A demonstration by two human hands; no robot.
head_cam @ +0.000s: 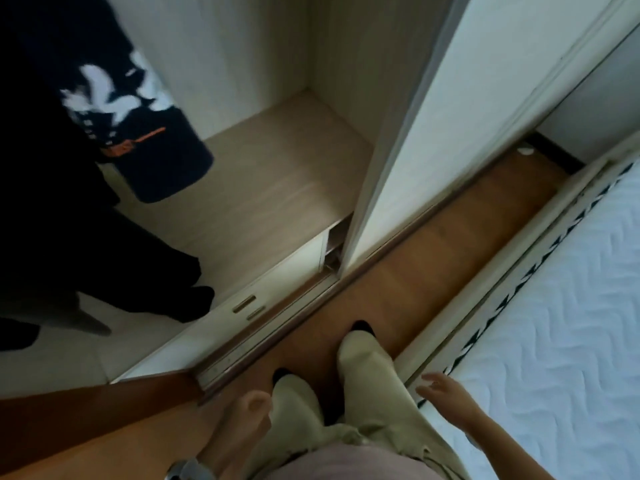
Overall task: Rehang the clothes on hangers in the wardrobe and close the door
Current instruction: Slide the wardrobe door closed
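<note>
Clothes (104, 140): dark garments, one with a white print, hang inside at the left; their hangers are out of frame.
Left hand (249, 417): blurred beside the thigh, fingers seemingly loosely curled, nothing in it.
Wardrobe (277, 174): open, its inner board bare beside the clothes.
Door (433, 133): slid right to give access; closing it likely remains.
Right hand (446, 396): fingers spread, empty, above the bed's edge, perhaps for balance.
Bed (571, 323): white quilted mattress, near the person.

Dark clothes (86, 133) inside the open wardrobe (277, 174); below, left hand (247, 419), spread right hand (446, 398) near the bed (561, 341).
</note>
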